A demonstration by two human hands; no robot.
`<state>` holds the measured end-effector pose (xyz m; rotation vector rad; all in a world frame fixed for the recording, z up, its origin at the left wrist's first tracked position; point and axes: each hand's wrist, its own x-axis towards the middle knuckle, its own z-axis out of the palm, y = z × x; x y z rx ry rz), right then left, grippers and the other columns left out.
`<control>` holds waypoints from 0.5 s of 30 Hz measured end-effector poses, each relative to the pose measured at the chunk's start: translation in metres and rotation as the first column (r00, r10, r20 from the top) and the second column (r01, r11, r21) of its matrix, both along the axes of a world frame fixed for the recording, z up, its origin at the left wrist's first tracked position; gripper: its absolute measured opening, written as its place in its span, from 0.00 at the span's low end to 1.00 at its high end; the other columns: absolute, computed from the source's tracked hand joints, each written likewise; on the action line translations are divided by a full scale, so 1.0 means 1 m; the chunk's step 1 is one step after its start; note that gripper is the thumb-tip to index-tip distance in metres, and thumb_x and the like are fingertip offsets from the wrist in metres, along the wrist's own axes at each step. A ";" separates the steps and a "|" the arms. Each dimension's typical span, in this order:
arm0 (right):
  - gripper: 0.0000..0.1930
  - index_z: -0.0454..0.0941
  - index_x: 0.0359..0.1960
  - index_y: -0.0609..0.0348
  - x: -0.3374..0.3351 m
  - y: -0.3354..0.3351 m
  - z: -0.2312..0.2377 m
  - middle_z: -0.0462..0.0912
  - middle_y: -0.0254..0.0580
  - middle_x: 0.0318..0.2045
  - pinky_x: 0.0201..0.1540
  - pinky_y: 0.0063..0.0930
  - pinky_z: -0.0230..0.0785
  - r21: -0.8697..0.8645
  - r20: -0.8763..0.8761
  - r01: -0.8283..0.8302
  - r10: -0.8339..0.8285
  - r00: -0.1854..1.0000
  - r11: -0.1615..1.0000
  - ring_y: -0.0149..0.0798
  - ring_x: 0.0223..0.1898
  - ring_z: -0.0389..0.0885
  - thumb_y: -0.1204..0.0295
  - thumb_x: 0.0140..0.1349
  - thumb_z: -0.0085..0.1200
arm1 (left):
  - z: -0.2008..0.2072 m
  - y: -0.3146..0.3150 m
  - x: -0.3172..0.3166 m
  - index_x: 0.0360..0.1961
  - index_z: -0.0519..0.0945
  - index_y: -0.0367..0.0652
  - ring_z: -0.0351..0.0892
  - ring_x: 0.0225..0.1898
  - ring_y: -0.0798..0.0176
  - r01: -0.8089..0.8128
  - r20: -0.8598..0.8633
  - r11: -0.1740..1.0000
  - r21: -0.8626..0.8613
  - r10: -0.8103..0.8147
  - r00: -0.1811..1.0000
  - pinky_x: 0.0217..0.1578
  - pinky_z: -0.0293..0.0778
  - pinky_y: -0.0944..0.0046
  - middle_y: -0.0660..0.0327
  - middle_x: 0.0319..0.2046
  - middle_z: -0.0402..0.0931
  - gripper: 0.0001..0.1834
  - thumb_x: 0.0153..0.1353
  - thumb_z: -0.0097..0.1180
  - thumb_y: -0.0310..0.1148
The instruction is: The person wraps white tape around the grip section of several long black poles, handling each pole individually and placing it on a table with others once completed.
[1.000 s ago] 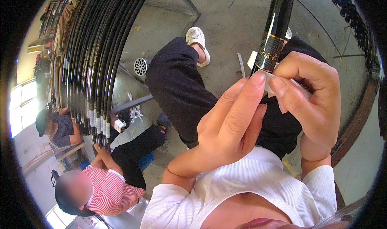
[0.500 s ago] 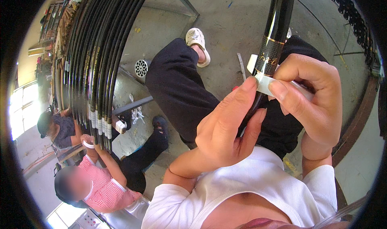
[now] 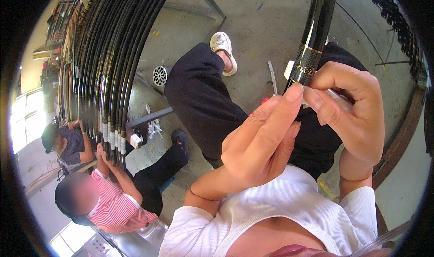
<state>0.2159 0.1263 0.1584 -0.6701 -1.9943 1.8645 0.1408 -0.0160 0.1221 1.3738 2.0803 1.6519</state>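
Black rod: comes down from the top edge, tilted, into the space between both hands; the black rod (image 3: 318, 24) has a patterned section with gold rings and gold lettering just above the fingers.
White strip: the white strip (image 3: 342, 99) lies at the rod's lower gold ring, mostly covered by fingers; whether its end sticks cannot be told.
Left hand: the left hand (image 3: 257, 144) appears closed around the rod's lower part, a fingertip at the strip's near end; the far side of its grip is hidden.
Right hand: the right hand (image 3: 352, 114) pinches the strip between thumb and curled forefinger, its thumb tip almost meeting the left fingertip.
Good handling: the strip would probably sit best square to the gold ring, lightly taut, its near end pressed flat before tension rises; a slant would likely crease it. Steadying the rod should matter as much as the pinch.
Lap: black trousers (image 3: 203, 103) lie behind the rod; a white piece (image 3: 289, 70) shows just left of it.
Floor: a thin metal strip (image 3: 272, 76) lies on the grey floor (image 3: 248, 17).
Left side: many black rods (image 3: 122, 53) stand bunched near a co-worker in a striped shirt (image 3: 117, 207).
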 end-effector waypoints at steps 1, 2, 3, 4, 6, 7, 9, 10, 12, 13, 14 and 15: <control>0.09 0.71 0.19 0.65 0.000 0.000 0.000 0.68 0.30 0.16 0.20 0.17 0.48 -0.008 -0.003 -0.002 0.002 1.000 1.000 0.20 0.17 0.61 0.75 0.54 0.54 | 0.003 0.000 -0.001 0.46 0.74 0.24 0.81 0.40 0.50 0.008 -0.031 1.000 -0.025 -0.009 0.999 0.42 0.76 0.64 0.43 0.43 0.77 0.21 0.49 0.59 0.15; 0.09 0.71 0.19 0.65 0.000 0.000 0.001 0.68 0.30 0.16 0.20 0.17 0.48 -0.015 0.000 -0.005 0.005 1.000 1.000 0.20 0.18 0.61 0.75 0.54 0.54 | 0.002 -0.001 -0.001 0.46 0.74 0.24 0.81 0.40 0.50 0.011 -0.026 1.000 -0.029 -0.012 1.000 0.42 0.76 0.64 0.43 0.43 0.77 0.20 0.49 0.59 0.15; 0.09 0.71 0.19 0.65 0.000 0.000 0.002 0.68 0.30 0.16 0.20 0.17 0.48 -0.009 0.002 -0.011 0.011 1.000 1.000 0.20 0.18 0.61 0.75 0.54 0.54 | 0.001 -0.003 0.000 0.46 0.74 0.24 0.81 0.41 0.50 0.010 -0.004 1.000 -0.029 -0.010 1.000 0.43 0.76 0.64 0.43 0.43 0.77 0.20 0.49 0.59 0.15; 0.09 0.71 0.19 0.65 0.000 0.000 0.002 0.68 0.30 0.16 0.21 0.17 0.48 -0.002 0.004 -0.015 0.015 1.000 1.000 0.20 0.18 0.61 0.75 0.54 0.55 | -0.001 -0.004 0.000 0.46 0.74 0.24 0.81 0.41 0.50 0.010 0.019 1.000 -0.026 -0.009 1.000 0.43 0.76 0.64 0.43 0.43 0.77 0.20 0.49 0.59 0.15; 0.09 0.71 0.19 0.65 0.000 0.001 0.002 0.67 0.30 0.16 0.21 0.17 0.48 0.027 0.000 -0.024 0.024 1.000 0.999 0.21 0.18 0.60 0.74 0.53 0.55 | -0.006 -0.007 0.004 0.47 0.73 0.23 0.80 0.42 0.50 -0.003 0.104 1.000 -0.010 0.004 0.995 0.44 0.76 0.64 0.44 0.45 0.77 0.22 0.49 0.59 0.15; 0.10 0.71 0.19 0.65 -0.001 0.000 0.002 0.67 0.30 0.16 0.21 0.17 0.48 0.033 -0.005 -0.029 0.029 1.000 0.999 0.21 0.19 0.60 0.74 0.53 0.55 | -0.008 -0.008 0.006 0.48 0.73 0.23 0.80 0.43 0.50 -0.015 0.148 1.000 -0.002 0.015 0.989 0.44 0.75 0.64 0.44 0.45 0.76 0.22 0.49 0.59 0.15; 0.10 0.70 0.20 0.65 -0.002 0.000 0.002 0.67 0.30 0.16 0.21 0.18 0.48 0.027 -0.010 -0.034 0.035 0.999 0.999 0.22 0.19 0.60 0.73 0.52 0.56 | -0.008 -0.008 0.006 0.49 0.72 0.23 0.80 0.43 0.49 -0.035 0.195 0.999 0.005 0.033 0.980 0.44 0.75 0.63 0.43 0.46 0.75 0.23 0.49 0.60 0.15; 0.10 0.70 0.20 0.65 -0.002 0.000 0.002 0.67 0.30 0.16 0.21 0.18 0.49 0.029 -0.004 -0.033 0.034 0.999 0.999 0.22 0.19 0.61 0.72 0.52 0.56 | -0.007 -0.007 0.006 0.49 0.72 0.23 0.80 0.43 0.49 -0.034 0.197 0.999 0.005 0.032 0.980 0.44 0.75 0.63 0.43 0.47 0.75 0.23 0.49 0.60 0.16; 0.10 0.71 0.21 0.65 -0.002 0.003 0.003 0.68 0.30 0.17 0.22 0.18 0.50 0.061 0.038 -0.045 0.043 0.998 0.997 0.23 0.20 0.61 0.70 0.51 0.56 | -0.002 -0.005 0.001 0.51 0.70 0.24 0.80 0.42 0.53 0.008 0.193 1.000 -0.016 -0.005 0.981 0.42 0.76 0.65 0.43 0.47 0.74 0.25 0.51 0.60 0.17; 0.11 0.72 0.21 0.65 -0.003 0.004 0.004 0.69 0.30 0.17 0.22 0.18 0.51 0.081 0.056 -0.061 0.057 0.997 0.995 0.23 0.20 0.62 0.69 0.51 0.56 | -0.001 -0.007 0.000 0.54 0.68 0.26 0.80 0.41 0.57 0.031 0.234 0.999 -0.029 -0.024 0.972 0.41 0.76 0.66 0.44 0.48 0.74 0.26 0.52 0.59 0.17; 0.11 0.72 0.22 0.65 -0.003 0.007 0.003 0.69 0.31 0.18 0.23 0.18 0.52 0.117 0.078 -0.083 0.074 0.994 0.990 0.23 0.21 0.63 0.68 0.51 0.56 | -0.001 -0.010 0.000 0.56 0.67 0.27 0.80 0.40 0.61 0.053 0.274 0.998 -0.041 -0.040 0.961 0.39 0.76 0.68 0.45 0.49 0.74 0.28 0.53 0.59 0.18; 0.11 0.73 0.23 0.65 -0.002 0.010 0.002 0.70 0.31 0.18 0.23 0.18 0.52 0.134 0.094 -0.096 0.083 0.992 0.986 0.23 0.21 0.64 0.68 0.51 0.56 | -0.002 -0.013 -0.001 0.58 0.64 0.29 0.79 0.39 0.64 0.098 0.450 0.995 -0.003 -0.086 0.889 0.37 0.76 0.69 0.46 0.50 0.73 0.30 0.54 0.59 0.19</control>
